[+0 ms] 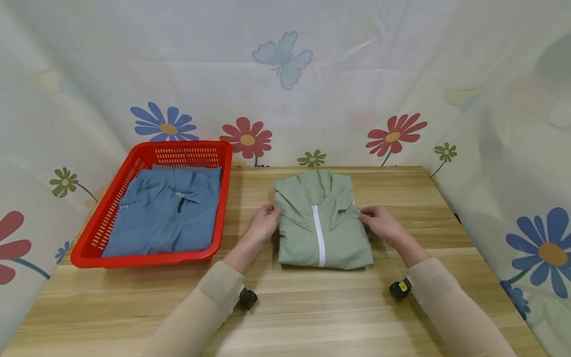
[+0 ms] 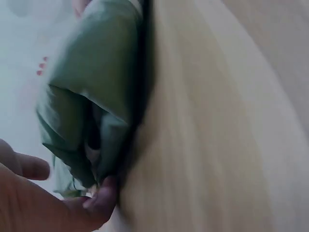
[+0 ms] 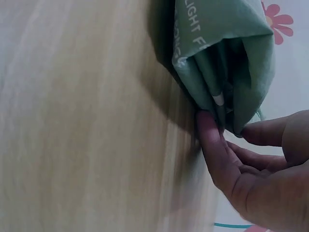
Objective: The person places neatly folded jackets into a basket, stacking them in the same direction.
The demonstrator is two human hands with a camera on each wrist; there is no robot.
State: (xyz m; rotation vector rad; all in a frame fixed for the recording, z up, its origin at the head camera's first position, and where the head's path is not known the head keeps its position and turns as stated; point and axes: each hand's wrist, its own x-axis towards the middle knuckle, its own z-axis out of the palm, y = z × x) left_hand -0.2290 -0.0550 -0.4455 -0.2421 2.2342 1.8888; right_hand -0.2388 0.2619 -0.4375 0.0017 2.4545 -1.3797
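Note:
A folded light green jacket (image 1: 332, 235) with a white zip and its collar at the far side lies on the wooden table. My left hand (image 1: 263, 223) is at its left side edge; in the left wrist view the fingertips (image 2: 104, 200) curl at the fold's lower edge, with the thumb on the upper side. My right hand (image 1: 383, 223) pinches the opposite side edge, its thumb above and fingers beneath the layers. White lettering shows on the green jacket (image 3: 227, 19) in the right wrist view. Parts of the fingers are hidden by cloth.
A red plastic basket (image 1: 226, 198) stands on the left of the wooden table (image 1: 285, 307), holding folded blue-grey garments (image 1: 165, 223). A white curtain (image 1: 339, 99) printed with flowers and a butterfly surrounds the table at the back and sides.

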